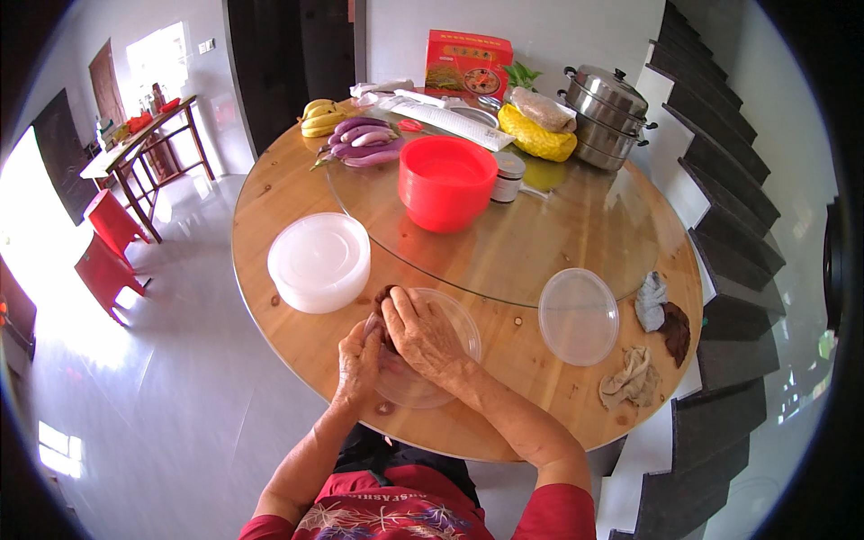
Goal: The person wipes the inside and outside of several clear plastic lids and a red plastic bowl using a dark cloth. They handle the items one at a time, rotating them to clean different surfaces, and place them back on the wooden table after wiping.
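Observation:
My left hand (358,362) and my right hand (423,337) are close together over the near edge of the round wooden table. Both are closed on a crumpled dark brown cloth (384,295), mostly hidden by my fingers. Under them lies a round clear plastic piece (464,335), a lid or a shallow bowl; I cannot tell which. Beyond my left hand stands a stack of clear, round plastic containers or lids (317,256). Off to the right, a single clear lid (579,317) lies flat.
A grey cloth (651,301), another brown cloth (675,333) and a beige cloth (632,378) lie by the right rim. On the glass turntable (576,238) are red bowls (445,180), eggplants (364,144) and a steamer pot (607,117). Bananas (321,117) sit behind. Stairs (733,270) rise at right.

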`<state>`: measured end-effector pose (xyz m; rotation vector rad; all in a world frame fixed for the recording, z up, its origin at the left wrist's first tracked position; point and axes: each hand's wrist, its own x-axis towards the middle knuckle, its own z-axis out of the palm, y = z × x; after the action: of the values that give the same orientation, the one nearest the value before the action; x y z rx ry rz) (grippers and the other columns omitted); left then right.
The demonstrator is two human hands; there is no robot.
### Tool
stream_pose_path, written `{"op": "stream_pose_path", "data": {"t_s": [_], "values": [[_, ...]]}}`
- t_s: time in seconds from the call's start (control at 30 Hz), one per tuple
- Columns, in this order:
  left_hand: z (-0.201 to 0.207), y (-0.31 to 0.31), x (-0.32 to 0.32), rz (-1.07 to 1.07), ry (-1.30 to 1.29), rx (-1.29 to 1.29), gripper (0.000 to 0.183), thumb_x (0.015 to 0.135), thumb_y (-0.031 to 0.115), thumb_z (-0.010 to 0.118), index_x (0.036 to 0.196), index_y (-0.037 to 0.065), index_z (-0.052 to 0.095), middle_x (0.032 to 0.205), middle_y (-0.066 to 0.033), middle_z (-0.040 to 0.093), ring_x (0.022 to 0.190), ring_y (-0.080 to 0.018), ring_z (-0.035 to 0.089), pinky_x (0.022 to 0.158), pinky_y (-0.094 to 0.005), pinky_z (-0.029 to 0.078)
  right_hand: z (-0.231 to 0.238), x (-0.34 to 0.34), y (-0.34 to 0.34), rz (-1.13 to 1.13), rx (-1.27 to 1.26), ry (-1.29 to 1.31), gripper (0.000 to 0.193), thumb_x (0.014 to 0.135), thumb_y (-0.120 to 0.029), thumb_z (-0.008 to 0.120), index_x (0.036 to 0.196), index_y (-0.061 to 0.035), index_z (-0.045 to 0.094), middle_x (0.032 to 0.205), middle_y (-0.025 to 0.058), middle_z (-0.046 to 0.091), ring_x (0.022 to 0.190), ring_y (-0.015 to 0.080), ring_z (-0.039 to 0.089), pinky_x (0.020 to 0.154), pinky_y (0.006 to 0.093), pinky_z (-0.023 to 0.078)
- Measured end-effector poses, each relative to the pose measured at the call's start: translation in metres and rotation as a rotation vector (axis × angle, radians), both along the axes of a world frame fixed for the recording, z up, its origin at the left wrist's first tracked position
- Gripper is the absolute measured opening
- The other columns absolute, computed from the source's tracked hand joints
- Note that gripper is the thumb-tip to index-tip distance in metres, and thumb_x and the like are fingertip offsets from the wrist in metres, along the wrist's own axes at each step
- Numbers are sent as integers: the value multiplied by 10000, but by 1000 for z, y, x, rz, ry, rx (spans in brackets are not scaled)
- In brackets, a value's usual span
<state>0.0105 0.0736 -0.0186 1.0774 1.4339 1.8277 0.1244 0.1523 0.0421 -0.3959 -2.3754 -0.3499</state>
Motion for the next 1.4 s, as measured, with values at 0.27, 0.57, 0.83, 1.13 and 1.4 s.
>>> {"op": "stream_pose_path", "data": {"t_s": [0.27,0.57,0.83,1.13,1.4], "values": [[24,-12,9,-89,-300,-179,327,1000,191,454,1220,-48,493,935,-159,635,704,-185,655,534,-263,512,-12,45,7,-344,-219,-287,299,811,-47,551,1048,135,564,1194,201,441,1074,316,489,810,405,483],[19,-13,7,-90,-288,-184,323,1011,225,432,1202,-32,478,953,-176,659,735,-213,686,532,-267,519,6,75,-48,-145,-609,-419,468,758,-248,721,1021,98,549,1140,184,430,1066,354,498,815,437,512],[19,-14,2,-112,-210,-85,371,1001,298,462,1157,-24,563,937,-72,641,814,-119,603,690,-243,493,9,46,-35,247,-766,-21,260,790,-48,638,1044,-19,585,1079,166,527,1012,364,536,882,407,462],[20,-13,-2,-105,-323,22,281,990,167,497,1188,-30,536,971,-119,647,841,-162,644,706,-267,530,1,38,-48,304,-772,-323,286,832,-77,573,1113,-20,584,1213,160,501,1104,382,499,918,425,457],[95,-11,-53,318,156,198,273,995,212,495,1134,-1,594,847,-57,611,758,-110,593,551,-231,482,14,81,-44,596,-1092,-436,285,826,-102,686,1091,-11,635,1139,110,573,1035,268,579,872,331,476]]}}
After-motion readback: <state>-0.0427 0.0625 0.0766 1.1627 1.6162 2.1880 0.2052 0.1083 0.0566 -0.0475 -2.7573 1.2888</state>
